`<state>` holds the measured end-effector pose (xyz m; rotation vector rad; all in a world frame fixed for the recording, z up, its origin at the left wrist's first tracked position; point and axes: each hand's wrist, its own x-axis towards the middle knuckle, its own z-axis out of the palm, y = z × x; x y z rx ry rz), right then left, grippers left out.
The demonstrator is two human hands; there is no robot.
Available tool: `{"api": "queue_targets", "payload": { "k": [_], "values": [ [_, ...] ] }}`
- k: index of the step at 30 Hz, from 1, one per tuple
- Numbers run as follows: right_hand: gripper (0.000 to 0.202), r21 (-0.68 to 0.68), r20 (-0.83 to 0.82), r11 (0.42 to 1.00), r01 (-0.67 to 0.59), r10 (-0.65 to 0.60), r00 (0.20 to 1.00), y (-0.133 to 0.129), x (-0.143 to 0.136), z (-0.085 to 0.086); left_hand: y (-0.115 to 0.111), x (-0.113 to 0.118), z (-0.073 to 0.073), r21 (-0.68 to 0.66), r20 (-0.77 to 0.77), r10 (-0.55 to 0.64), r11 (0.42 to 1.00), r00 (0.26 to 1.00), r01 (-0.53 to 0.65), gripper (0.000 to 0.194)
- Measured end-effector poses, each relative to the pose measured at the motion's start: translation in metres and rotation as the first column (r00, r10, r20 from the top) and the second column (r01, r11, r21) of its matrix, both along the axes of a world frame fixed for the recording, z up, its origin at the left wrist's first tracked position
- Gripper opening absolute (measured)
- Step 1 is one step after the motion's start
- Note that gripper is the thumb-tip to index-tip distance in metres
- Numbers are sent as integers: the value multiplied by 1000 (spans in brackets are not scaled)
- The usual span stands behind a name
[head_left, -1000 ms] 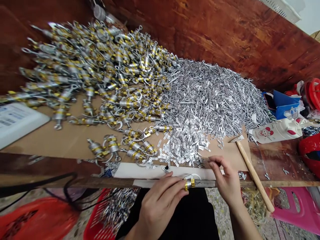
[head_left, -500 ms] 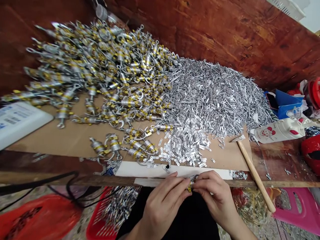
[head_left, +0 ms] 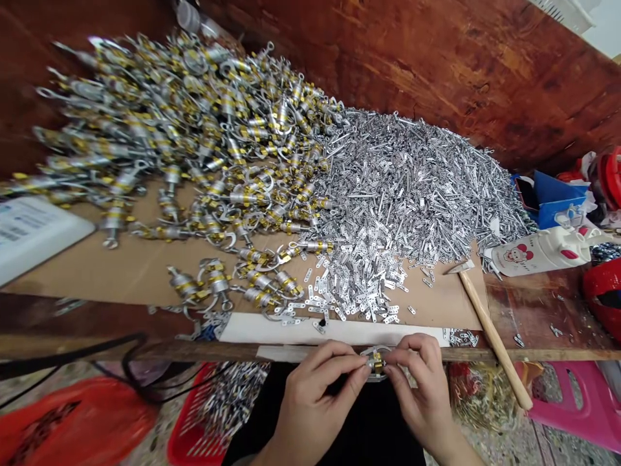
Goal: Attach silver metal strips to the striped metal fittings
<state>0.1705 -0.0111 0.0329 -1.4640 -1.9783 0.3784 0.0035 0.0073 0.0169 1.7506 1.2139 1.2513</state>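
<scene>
Just in front of the bench edge, between my fingertips, is a silver-and-yellow metal fitting (head_left: 377,362) with a curved silver loop. My left hand (head_left: 317,398) pinches its left side between thumb and fingers. On the other side, my right hand (head_left: 422,382) has its thumb and index finger closed at the fitting's right end. Fingertips hide part of it, and any small piece there is too small to name. Beyond my hands lies a heap of small flat silver plates with holes (head_left: 359,278). Similar silver-and-yellow fittings (head_left: 259,281) lie to the left of the plates.
A large pile of fittings (head_left: 194,110) fills the back left, beside a mound of silver pins (head_left: 412,175). A hammer (head_left: 490,330) overhangs the front edge at right, near a white bottle (head_left: 538,251). Below are a red basket (head_left: 187,421) and a pink stool (head_left: 572,401).
The fitting has turned and come up a little, so its yellow middle and curved loop show more. My fingertips have spread slightly apart around it. The view has shifted slightly.
</scene>
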Motion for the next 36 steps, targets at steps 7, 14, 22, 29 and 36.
{"api": "queue_targets", "payload": {
  "k": [7, 14, 22, 29, 36],
  "values": [
    [19, 54, 91, 993, -107, 102, 991, 1, -2, 8, -3, 0, 0, -15, -40, -63, 998, 997, 63, 11],
    [11, -358, 28, 926, -119, 138, 990, -4, 0, 5, -13, -3, -15, 235, -204, -82, 963, 976, 131, 14],
    [11, -439, 180, 895, 84, -4, 984, 8, 1, -12, -18, 2, -57, 427, -464, 52, 888, 884, 171, 27],
    [8, -424, 105, 884, 197, -168, 980, 52, 29, -3, -19, 11, -42, 282, -505, 63, 955, 861, 96, 33],
    [9, -497, 314, 843, 203, -44, 949, 79, 21, -3, -18, 11, -36, 245, -506, 47, 965, 861, 92, 31]
  ]
}}
